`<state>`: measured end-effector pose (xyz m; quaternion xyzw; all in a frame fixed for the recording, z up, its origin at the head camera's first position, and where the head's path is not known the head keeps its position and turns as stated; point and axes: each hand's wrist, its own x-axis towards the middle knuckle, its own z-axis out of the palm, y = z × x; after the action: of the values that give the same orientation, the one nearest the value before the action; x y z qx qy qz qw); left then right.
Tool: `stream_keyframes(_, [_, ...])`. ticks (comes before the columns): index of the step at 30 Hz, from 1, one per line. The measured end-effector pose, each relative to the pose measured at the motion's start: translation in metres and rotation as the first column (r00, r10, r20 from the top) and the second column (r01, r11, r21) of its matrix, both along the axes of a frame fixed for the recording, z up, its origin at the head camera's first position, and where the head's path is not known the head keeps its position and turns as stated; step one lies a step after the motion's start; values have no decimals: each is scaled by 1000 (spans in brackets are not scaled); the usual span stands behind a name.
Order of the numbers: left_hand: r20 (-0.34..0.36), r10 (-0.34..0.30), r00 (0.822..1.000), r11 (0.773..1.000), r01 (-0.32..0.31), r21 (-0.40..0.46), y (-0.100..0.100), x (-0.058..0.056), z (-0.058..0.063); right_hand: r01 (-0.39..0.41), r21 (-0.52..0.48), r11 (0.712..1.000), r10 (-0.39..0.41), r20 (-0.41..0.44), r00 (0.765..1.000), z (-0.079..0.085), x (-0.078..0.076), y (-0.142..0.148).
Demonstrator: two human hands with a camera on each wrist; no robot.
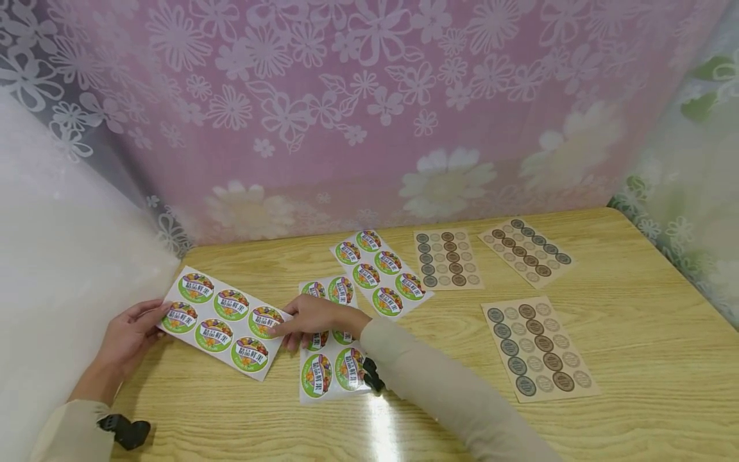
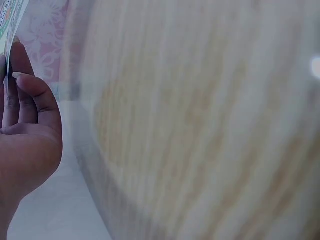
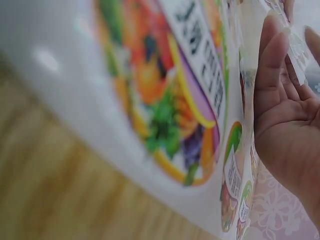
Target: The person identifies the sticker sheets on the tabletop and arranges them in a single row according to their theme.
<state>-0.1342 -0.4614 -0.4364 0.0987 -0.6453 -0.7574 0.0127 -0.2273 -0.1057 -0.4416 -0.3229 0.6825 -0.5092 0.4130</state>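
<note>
Nearest the camera, your right sleeve (image 1: 444, 385) leads to your right hand (image 1: 317, 317), which pinches one end of the white fruit-sticker sheet (image 1: 224, 323); your left hand (image 1: 129, 337) grips the opposite end, so the sheet spans the space between them, tilted. Whether it is one layer or several, you cannot tell. A second fruit-sticker sheet (image 1: 331, 375) lies beneath your right hand, a third (image 1: 381, 273) just beyond it. You seem to be positioning the held sheet; the next move likely calls for both hands travelling together, keeping it flat.
</note>
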Motion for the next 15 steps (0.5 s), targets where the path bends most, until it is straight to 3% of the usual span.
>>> stream_keyframes(7, [32, 25, 999, 1000, -24, -8, -3, 5, -1, 50, -52, 997, -45, 88, 995, 2, -2, 2])
stream_keyframes(15, [154, -29, 988, 993, 46, -110, -2, 19, 6, 169, -4, 986, -169, 48, 984, 8, 3, 0])
